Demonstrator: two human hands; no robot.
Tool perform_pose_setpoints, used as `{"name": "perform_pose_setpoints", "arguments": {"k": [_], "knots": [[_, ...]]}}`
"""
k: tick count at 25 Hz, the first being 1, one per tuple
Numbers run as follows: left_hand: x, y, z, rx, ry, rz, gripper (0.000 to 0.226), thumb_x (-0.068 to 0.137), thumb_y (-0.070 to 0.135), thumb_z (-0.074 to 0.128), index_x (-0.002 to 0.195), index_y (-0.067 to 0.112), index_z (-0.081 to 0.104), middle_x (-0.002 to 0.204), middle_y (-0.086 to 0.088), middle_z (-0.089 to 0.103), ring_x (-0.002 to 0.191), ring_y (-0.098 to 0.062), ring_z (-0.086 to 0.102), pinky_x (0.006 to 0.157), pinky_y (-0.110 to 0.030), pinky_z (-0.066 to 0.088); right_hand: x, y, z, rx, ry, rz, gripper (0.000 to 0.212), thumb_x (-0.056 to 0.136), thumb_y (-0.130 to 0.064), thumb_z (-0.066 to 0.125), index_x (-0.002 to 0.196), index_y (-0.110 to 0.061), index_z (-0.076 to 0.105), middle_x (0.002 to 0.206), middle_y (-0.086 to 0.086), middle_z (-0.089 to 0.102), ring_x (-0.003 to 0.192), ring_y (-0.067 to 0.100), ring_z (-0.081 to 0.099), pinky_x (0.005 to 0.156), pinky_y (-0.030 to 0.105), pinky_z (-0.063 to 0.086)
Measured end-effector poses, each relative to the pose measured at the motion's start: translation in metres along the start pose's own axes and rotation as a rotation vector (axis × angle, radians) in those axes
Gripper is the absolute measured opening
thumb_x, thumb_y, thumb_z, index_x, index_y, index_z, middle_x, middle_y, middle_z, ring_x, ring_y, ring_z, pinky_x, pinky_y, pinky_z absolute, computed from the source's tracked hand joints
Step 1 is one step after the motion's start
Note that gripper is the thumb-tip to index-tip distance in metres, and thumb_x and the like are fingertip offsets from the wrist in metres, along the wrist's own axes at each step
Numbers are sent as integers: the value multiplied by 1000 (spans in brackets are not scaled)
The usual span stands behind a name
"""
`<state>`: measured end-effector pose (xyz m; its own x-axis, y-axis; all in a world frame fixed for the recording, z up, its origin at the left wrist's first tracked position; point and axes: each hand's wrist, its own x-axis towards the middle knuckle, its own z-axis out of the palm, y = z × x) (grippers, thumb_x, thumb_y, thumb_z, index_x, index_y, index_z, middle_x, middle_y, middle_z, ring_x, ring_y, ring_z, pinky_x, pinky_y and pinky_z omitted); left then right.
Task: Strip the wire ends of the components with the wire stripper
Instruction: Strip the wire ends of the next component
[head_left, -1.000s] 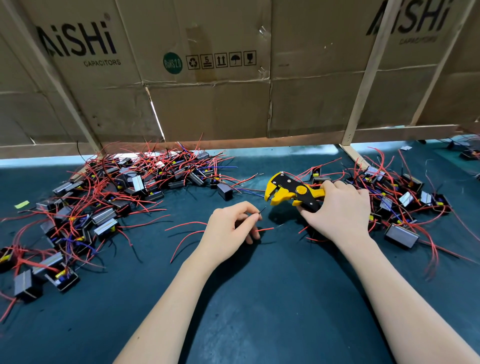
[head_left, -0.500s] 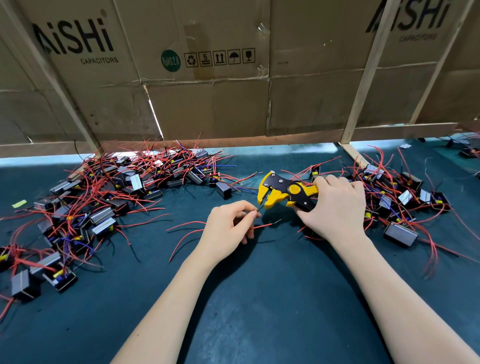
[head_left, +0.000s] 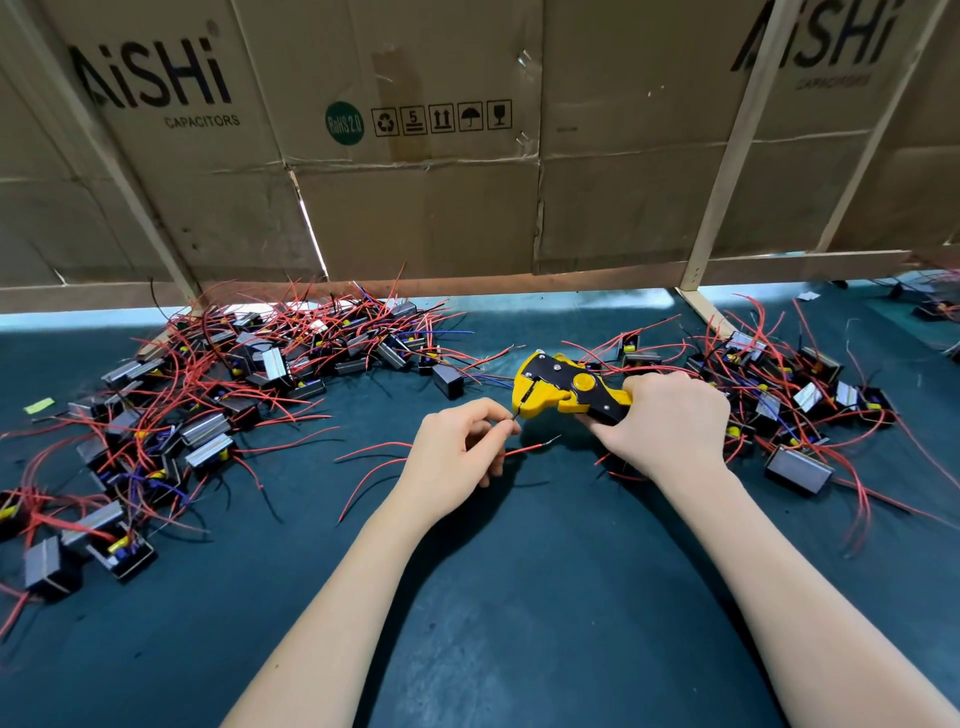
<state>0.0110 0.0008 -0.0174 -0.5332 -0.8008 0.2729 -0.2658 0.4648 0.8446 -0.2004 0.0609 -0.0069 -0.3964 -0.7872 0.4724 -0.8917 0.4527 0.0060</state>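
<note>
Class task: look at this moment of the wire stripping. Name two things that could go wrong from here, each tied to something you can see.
1. The left hand pinches the dark wire right at the stripper mouth, so the fingertips might get nipped when the right hand squeezes.
2. Only the wire's tip meets the mouth, so it may slip out or strip badly.

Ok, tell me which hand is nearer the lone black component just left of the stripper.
Left. The left hand sits just below the black component; the right hand is off to its right, beyond the wire stripper.
</note>
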Motion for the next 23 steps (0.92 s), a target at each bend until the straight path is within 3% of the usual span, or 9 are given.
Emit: {"name": "perform_pose_setpoints", "arguments": {"k": [7,11,16,23], "knots": [[1,-3,-8,19,-54,10,15,93,22,64,78,19,65,57,6,58,49,-9,50,56,-20,44,-2,7,7,40,110,54,64,69,-69,65,97,-12,66,91,7,67,90,30,61,80,39,31],[3,-6,-4,-43,57,-30,16,94,22,64,79,17,63,57,6,57,49,-10,51,53,-31,49,-1,8,7,67,129,70,63,68,-67,68,94,-10,67,88,9,67,88,32,61,78,40,32],[5,-7,-7,-58,131,6,16,97,23,60,81,19,61,54,8,52,50,-7,49,55,-17,43,-2,5,9,16,56,33,59,70,-67,66,95,-12,65,91,6,65,91,29,60,82,40,32],[2,-5,-2,21,68,29,16,92,17,64,77,18,65,50,12,52,44,-8,50,53,-16,44,-5,0,11,41,57,5,57,69,-68,65,85,-14,60,86,4,64,86,28,60,79,39,31]]}}
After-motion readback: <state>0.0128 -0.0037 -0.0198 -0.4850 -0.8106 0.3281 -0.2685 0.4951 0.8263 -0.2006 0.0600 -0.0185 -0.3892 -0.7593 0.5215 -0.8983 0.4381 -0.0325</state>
